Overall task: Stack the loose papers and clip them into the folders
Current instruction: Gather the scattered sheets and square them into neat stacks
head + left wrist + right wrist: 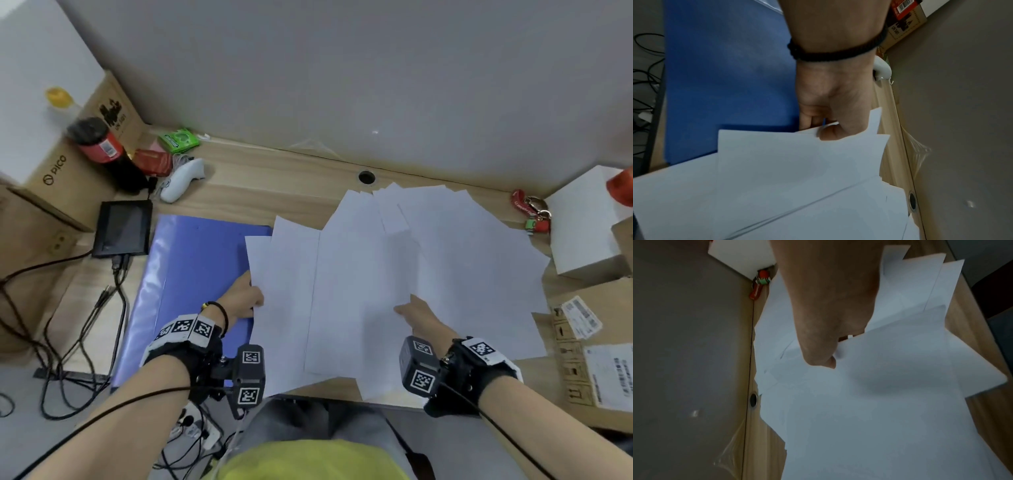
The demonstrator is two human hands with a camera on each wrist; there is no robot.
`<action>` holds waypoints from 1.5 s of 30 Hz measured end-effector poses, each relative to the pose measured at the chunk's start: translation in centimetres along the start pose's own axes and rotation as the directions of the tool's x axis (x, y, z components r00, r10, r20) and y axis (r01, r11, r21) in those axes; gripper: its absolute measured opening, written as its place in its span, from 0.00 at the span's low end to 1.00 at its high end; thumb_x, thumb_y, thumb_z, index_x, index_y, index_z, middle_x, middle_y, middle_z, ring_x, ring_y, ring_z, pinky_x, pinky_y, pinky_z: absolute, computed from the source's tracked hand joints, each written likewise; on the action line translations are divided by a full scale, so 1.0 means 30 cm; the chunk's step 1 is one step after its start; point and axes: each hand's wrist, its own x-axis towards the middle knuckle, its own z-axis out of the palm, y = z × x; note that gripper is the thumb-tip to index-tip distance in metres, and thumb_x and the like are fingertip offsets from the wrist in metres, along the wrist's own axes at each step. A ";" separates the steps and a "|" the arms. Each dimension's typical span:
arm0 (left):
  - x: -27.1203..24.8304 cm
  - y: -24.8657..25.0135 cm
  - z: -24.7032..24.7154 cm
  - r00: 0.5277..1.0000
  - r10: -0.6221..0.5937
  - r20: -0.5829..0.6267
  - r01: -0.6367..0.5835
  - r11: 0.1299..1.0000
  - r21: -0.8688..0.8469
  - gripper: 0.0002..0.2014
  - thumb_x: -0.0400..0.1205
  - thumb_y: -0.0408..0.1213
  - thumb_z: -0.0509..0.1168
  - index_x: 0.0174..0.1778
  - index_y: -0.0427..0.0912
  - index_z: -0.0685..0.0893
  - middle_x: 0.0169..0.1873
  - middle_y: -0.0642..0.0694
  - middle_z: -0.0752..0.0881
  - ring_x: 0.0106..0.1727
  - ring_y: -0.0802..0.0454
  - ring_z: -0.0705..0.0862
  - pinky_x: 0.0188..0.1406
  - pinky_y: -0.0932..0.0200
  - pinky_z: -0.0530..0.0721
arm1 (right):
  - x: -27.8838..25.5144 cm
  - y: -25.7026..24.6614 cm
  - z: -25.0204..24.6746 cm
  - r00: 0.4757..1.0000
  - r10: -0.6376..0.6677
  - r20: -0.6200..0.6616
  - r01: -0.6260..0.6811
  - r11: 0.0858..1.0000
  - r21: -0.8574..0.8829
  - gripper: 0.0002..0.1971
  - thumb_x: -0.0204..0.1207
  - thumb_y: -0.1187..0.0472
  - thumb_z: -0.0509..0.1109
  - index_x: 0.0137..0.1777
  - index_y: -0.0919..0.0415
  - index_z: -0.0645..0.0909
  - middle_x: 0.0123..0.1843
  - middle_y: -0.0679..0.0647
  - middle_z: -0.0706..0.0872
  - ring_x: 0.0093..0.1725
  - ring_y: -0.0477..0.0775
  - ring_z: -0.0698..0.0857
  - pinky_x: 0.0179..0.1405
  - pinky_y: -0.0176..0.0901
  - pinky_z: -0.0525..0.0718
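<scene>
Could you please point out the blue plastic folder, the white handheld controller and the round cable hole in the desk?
Blue plastic folder [191, 260], head view, cover's middle.
White handheld controller [181, 181], head view, handle.
Round cable hole [367, 177], head view, opening.

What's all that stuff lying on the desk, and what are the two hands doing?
loose papers: many, white, fanned across the desk's middle and right
folder: one, blue, flat, left of the papers
small screen: one, black, left of the folder
controller: one, white, back left
bottle: one, dark with red label, back left
green packet: one, by the wall
cardboard boxes: several, brown, both sides
white box: one, right
lanyard: one, red, back right
left hand: grips the papers' left edge
right hand: grips sheets mid-pile
</scene>
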 end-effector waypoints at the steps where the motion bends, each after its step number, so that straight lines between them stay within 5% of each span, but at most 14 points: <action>1: -0.003 -0.007 -0.003 1.000 -0.014 0.011 0.014 1.000 0.005 0.28 0.76 0.15 0.51 0.68 0.44 0.73 0.58 0.42 0.83 0.54 0.45 0.83 0.45 0.52 0.86 | 0.001 0.000 0.021 1.000 -0.024 0.000 0.024 1.000 -0.007 0.32 0.83 0.68 0.60 0.84 0.64 0.48 0.83 0.59 0.58 0.80 0.61 0.62 0.75 0.51 0.65; 4: -0.012 -0.018 -0.004 0.999 -0.026 0.038 0.024 0.997 0.073 0.24 0.75 0.20 0.53 0.66 0.40 0.76 0.57 0.40 0.83 0.54 0.42 0.81 0.51 0.51 0.83 | 0.010 -0.002 0.075 0.997 -0.076 0.031 0.076 0.997 0.001 0.32 0.81 0.70 0.58 0.83 0.59 0.52 0.82 0.58 0.62 0.78 0.61 0.66 0.76 0.53 0.67; 8: -0.013 -0.013 0.022 0.998 -0.014 0.054 0.008 0.994 0.108 0.19 0.77 0.24 0.55 0.63 0.41 0.77 0.56 0.42 0.81 0.55 0.44 0.77 0.58 0.50 0.76 | -0.012 -0.034 0.152 0.973 -0.138 0.184 0.149 0.988 -0.046 0.33 0.83 0.64 0.61 0.84 0.57 0.50 0.84 0.51 0.57 0.82 0.55 0.59 0.76 0.46 0.62; 12: -0.006 -0.021 0.038 0.998 0.067 -0.005 -0.067 0.996 0.053 0.18 0.84 0.35 0.65 0.69 0.49 0.73 0.60 0.54 0.80 0.61 0.52 0.78 0.61 0.58 0.74 | -0.032 -0.064 0.220 0.930 -0.171 0.326 0.169 0.985 0.035 0.34 0.82 0.61 0.64 0.84 0.55 0.51 0.77 0.43 0.63 0.79 0.53 0.64 0.72 0.40 0.64; 15: 0.001 -0.025 0.017 0.990 0.128 -0.059 -0.125 0.990 0.059 0.20 0.81 0.36 0.70 0.69 0.43 0.77 0.61 0.50 0.83 0.62 0.49 0.82 0.63 0.54 0.78 | -0.005 -0.057 0.235 0.921 -0.164 0.352 0.146 0.986 0.079 0.37 0.78 0.57 0.69 0.83 0.56 0.54 0.81 0.48 0.64 0.78 0.55 0.67 0.78 0.53 0.66; 19: -0.020 0.010 -0.036 0.980 0.201 0.004 -0.201 0.979 0.042 0.19 0.81 0.38 0.70 0.68 0.42 0.81 0.60 0.53 0.86 0.58 0.57 0.86 0.66 0.53 0.81 | 0.001 -0.077 0.178 0.939 -0.182 0.292 0.128 0.973 0.193 0.32 0.74 0.57 0.75 0.75 0.54 0.66 0.68 0.50 0.80 0.65 0.54 0.82 0.70 0.58 0.76; 22: -0.046 0.067 -0.072 0.963 0.259 0.082 -0.258 0.966 -0.022 0.20 0.80 0.42 0.71 0.68 0.45 0.81 0.61 0.53 0.88 0.60 0.58 0.86 0.65 0.56 0.82 | -0.041 -0.141 0.128 0.908 -0.288 0.305 0.230 0.950 0.212 0.30 0.72 0.56 0.77 0.73 0.55 0.70 0.64 0.50 0.85 0.62 0.53 0.85 0.57 0.47 0.82; 26: -0.077 0.205 -0.073 0.922 0.386 0.025 -0.381 0.917 -0.119 0.16 0.77 0.41 0.71 0.62 0.49 0.82 0.56 0.56 0.89 0.60 0.59 0.86 0.65 0.55 0.80 | -0.145 -0.278 0.056 0.856 -0.456 0.243 0.388 0.878 0.281 0.12 0.82 0.64 0.64 0.63 0.52 0.79 0.57 0.48 0.89 0.59 0.53 0.86 0.53 0.41 0.80; 29: -0.086 0.318 -0.065 0.846 0.532 -0.038 -0.531 0.833 -0.155 0.21 0.76 0.33 0.74 0.65 0.45 0.80 0.60 0.51 0.88 0.62 0.56 0.86 0.62 0.60 0.82 | -0.212 -0.396 0.015 0.811 -0.563 0.157 0.485 0.798 0.358 0.12 0.81 0.67 0.62 0.60 0.54 0.81 0.56 0.49 0.89 0.55 0.50 0.87 0.52 0.40 0.84; 33: -0.101 0.427 -0.037 0.745 0.647 -0.165 -0.667 0.725 -0.170 0.20 0.69 0.33 0.79 0.55 0.48 0.86 0.53 0.47 0.90 0.56 0.51 0.89 0.56 0.57 0.86 | -0.267 -0.449 -0.036 0.773 -0.632 0.058 0.565 0.727 0.391 0.18 0.74 0.79 0.59 0.51 0.56 0.81 0.48 0.47 0.88 0.49 0.44 0.86 0.48 0.35 0.79; 35: -0.091 0.427 0.001 0.760 0.626 -0.175 -0.648 0.750 -0.130 0.17 0.69 0.34 0.80 0.52 0.47 0.87 0.50 0.49 0.91 0.52 0.54 0.90 0.54 0.56 0.87 | -0.261 -0.411 -0.044 0.795 -0.605 0.033 0.545 0.738 0.398 0.23 0.73 0.81 0.57 0.50 0.52 0.81 0.47 0.43 0.88 0.48 0.41 0.86 0.47 0.32 0.79; 40: -0.060 0.381 0.085 0.799 0.577 -0.173 -0.600 0.785 -0.153 0.15 0.72 0.36 0.78 0.54 0.47 0.86 0.51 0.51 0.91 0.53 0.56 0.89 0.53 0.56 0.86 | -0.240 -0.318 -0.024 0.816 -0.576 0.044 0.502 0.744 0.440 0.19 0.75 0.70 0.64 0.61 0.47 0.79 0.62 0.48 0.85 0.68 0.52 0.77 0.70 0.47 0.69; 45: -0.077 0.451 0.103 0.789 0.596 -0.148 -0.612 0.745 -0.264 0.10 0.74 0.32 0.75 0.50 0.47 0.88 0.46 0.53 0.92 0.51 0.55 0.90 0.49 0.63 0.85 | -0.269 -0.348 -0.096 0.787 -0.611 -0.090 0.572 0.666 0.479 0.20 0.74 0.78 0.59 0.57 0.58 0.82 0.57 0.52 0.87 0.60 0.53 0.82 0.61 0.42 0.75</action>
